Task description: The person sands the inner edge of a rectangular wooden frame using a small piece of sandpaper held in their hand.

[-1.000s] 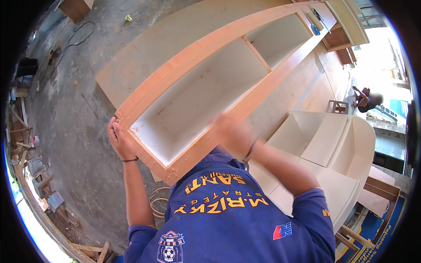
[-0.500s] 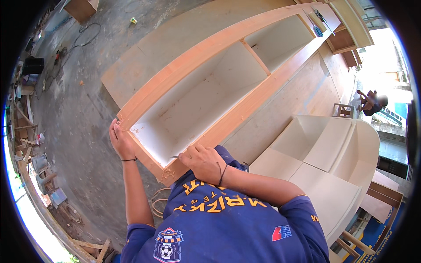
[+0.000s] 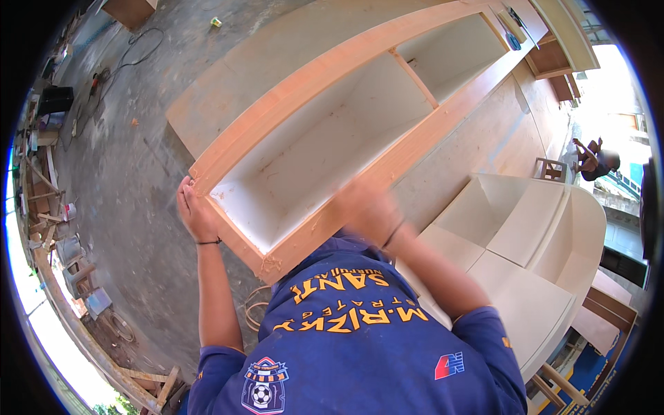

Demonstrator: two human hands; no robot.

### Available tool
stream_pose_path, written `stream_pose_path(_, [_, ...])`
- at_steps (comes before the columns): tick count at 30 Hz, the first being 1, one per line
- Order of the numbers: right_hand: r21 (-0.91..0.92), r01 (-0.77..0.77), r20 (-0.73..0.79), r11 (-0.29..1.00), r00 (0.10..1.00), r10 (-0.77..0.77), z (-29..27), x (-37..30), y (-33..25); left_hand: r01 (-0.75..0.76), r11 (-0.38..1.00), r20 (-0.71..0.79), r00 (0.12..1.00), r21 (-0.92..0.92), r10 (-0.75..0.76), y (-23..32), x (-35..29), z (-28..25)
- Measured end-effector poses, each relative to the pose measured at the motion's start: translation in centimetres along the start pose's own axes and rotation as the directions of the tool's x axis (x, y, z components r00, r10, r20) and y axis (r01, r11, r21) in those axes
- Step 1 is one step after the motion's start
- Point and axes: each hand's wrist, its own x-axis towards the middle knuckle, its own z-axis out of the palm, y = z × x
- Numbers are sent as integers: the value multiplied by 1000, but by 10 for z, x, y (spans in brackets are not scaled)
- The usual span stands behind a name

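Note:
A long wooden cabinet carcass (image 3: 304, 235) stretches diagonally away from me, its wood-toned frame around white-lined compartments. One divider (image 3: 415, 77) splits the opening in two. My left hand (image 3: 197, 213) grips the frame's near left corner, with the thumb and fingers bent over the edge. Over the near long rail my right hand (image 3: 370, 211) is smeared by motion, so its fingers and anything in them cannot be made out. Thin curled shavings (image 3: 271, 264) cling to the near corner, and small scraps lie inside the larger compartment.
A cream cabinet (image 3: 512, 277) with a rounded end stands at my right. Dark tools (image 3: 513, 40) lie on the carcass's far end. A large board (image 3: 187, 117) lies beneath it. A cable (image 3: 142, 52) crosses the concrete floor. Another person (image 3: 596, 160) crouches at far right.
My right hand has moved right and away along the near rail from the near corner, where a thin blade tip showed at its fingers. My left hand keeps its hold on the corner.

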Motion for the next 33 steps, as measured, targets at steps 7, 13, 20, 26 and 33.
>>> stream_pose_path(7, [-22, -386, -36, 922, 922, 385, -33, 11, 97, -44, 997, 16, 999, 62, 43, -6, 4, -8])
stream_pose_path(13, [-377, -396, -87, 837, 915, 393, -54, 12, 124, -86, 991, 41, 996, 100, 82, -13, 9, -9])
stream_pose_path(20, [151, -93, 162, 984, 984, 68, -1, 3, -70, -42, 995, 22, 999, 86, 41, 3, 3, -1])
stream_pose_path(26, [-99, -499, -268, 861, 847, 460, -54, 1, 165, -36, 995, 36, 999, 95, 33, 5, 4, 1])
stream_pose_path(33, [-182, -104, -32, 978, 994, 100, -2, 0, 22, -42, 988, 23, 999, 148, 39, 3, 2, -3])
